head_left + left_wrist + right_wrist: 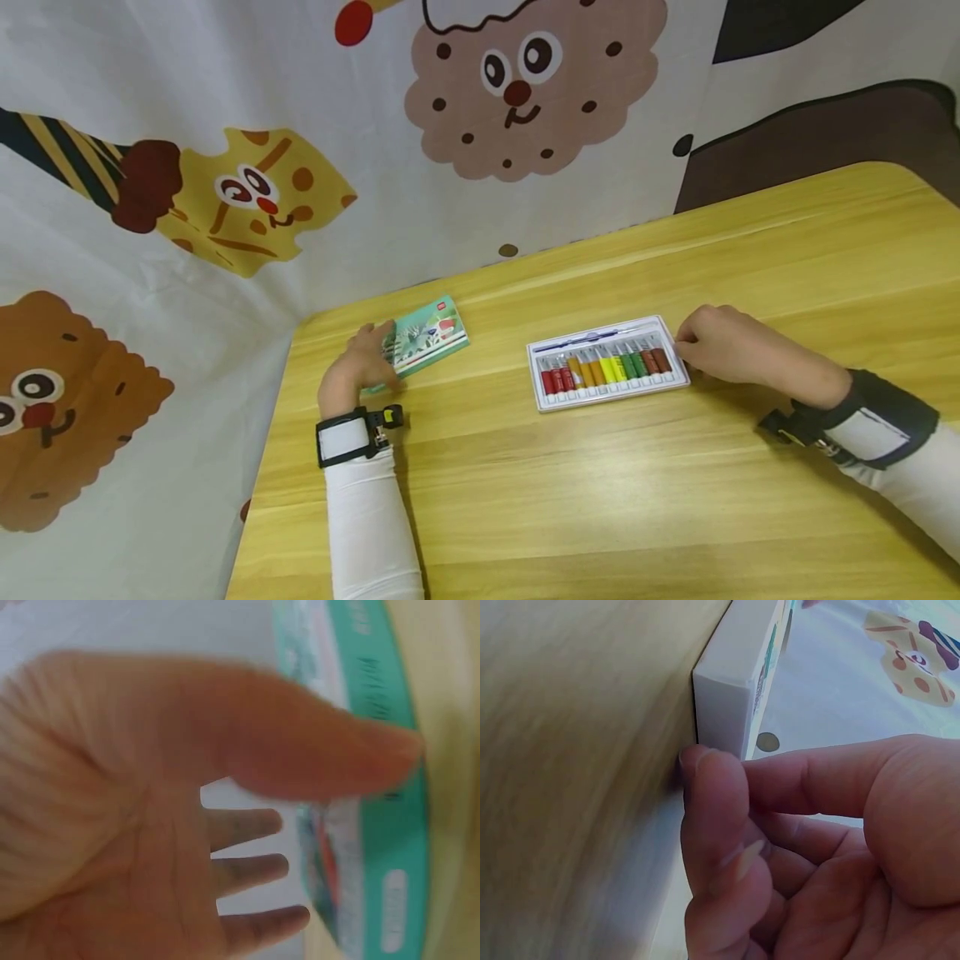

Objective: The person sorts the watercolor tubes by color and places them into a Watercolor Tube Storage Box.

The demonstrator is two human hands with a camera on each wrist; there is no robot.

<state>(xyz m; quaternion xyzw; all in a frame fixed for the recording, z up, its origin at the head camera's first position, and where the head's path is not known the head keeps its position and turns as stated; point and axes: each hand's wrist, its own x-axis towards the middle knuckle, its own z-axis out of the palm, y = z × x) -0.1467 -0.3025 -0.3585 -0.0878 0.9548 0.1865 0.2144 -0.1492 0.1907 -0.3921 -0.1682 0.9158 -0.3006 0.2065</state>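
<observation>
A white tray of paint tubes lies on the table, with several tubes in red, orange, yellow, green and brown and a thin blue brush along its far side. My right hand pinches the tray's right end, thumb and curled fingers meeting at the white corner. Left of the tray lies a flat green printed box. At its left end rests my left hand, fingers straight and spread. In the left wrist view the thumb crosses the green side of the box.
Both things lie on a yellow wood-grain table. Beyond its far and left edges hangs a white curtain printed with cartoon biscuits. Dark straps with small cameras sit on both wrists.
</observation>
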